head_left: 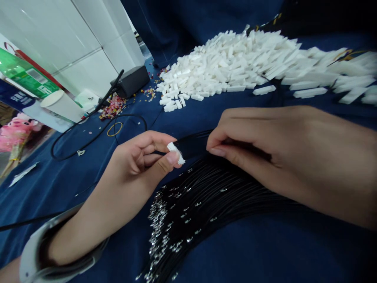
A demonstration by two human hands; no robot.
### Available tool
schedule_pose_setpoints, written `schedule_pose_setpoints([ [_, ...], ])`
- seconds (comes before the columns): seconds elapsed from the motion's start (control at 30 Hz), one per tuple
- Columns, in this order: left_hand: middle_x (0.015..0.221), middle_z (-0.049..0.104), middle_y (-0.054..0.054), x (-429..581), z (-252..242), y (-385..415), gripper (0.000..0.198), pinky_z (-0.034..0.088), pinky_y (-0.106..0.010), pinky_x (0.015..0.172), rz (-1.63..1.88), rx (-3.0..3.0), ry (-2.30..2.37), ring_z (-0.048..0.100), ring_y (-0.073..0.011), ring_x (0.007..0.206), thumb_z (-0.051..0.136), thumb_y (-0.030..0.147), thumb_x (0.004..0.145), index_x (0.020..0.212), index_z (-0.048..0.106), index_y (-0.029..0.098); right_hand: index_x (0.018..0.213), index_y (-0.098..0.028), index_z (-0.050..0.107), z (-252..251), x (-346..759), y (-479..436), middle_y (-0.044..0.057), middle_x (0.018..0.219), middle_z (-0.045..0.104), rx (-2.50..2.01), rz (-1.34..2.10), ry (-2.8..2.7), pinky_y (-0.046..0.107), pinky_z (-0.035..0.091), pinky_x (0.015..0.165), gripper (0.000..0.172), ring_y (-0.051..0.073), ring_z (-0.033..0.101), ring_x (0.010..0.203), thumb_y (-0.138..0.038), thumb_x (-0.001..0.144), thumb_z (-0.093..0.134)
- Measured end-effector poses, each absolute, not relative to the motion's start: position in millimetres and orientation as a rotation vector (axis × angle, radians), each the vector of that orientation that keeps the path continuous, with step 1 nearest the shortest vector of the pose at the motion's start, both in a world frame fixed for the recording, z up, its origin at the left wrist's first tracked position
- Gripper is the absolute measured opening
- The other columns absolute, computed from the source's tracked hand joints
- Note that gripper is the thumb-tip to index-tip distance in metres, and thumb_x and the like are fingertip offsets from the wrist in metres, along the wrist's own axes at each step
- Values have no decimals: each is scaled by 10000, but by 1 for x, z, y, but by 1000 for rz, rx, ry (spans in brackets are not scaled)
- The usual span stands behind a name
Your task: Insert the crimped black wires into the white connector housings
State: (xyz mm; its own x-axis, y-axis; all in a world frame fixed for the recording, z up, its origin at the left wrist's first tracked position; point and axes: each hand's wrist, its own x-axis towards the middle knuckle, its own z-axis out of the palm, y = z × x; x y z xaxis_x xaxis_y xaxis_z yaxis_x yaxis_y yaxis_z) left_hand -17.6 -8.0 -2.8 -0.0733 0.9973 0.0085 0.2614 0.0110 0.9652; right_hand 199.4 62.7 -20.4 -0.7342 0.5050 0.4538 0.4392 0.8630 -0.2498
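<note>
Between the thumb and fingers of my left hand is a small white plastic connector housing. Black wires run from it toward my right hand, whose thumb and index finger are pinched together near them. What the right fingertips pinch appears to be one of these wires, though the tip is partly hidden. Below both hands lies a thick bundle of black wires with shiny metal terminals at their left ends.
A large heap of white connector housings spreads across the back of the blue cloth. At the left are a black box with a cable, small coloured bits, a paper cup, a green bottle and a pink plush toy.
</note>
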Motion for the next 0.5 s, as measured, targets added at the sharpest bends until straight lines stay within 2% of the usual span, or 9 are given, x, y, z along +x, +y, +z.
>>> schedule_pose_setpoints([
  [0.1,772,799,70,-16,-3,-8,95,549,-59,656,1101,1364,1434,736,-47,706,792,171,869,919,727,219,930,-195,595,-23,199,61,-4,886,587,-551,158,-2557,237,385,524,213,86,522,647,-259,1021,413],
  [0.3,733,803,31,-11,-1,-12,76,553,-83,622,1052,1316,1424,731,-68,675,789,182,862,911,732,183,890,-159,591,-27,200,60,30,893,575,-409,119,-2549,246,394,584,166,105,482,679,-82,930,450],
  [0.4,715,794,28,-8,0,-13,78,534,-72,568,1047,1284,1415,711,-62,640,796,180,853,901,736,167,931,-150,632,-31,206,57,57,918,612,-484,55,-2535,249,452,665,196,121,554,763,-146,968,439],
  [0.5,729,798,35,-8,-2,-14,70,541,-59,589,1071,1250,1390,709,-53,643,804,195,864,901,747,180,1000,-138,662,-37,215,54,88,967,633,-570,-35,-2516,280,500,746,249,154,605,876,-240,1000,434],
])
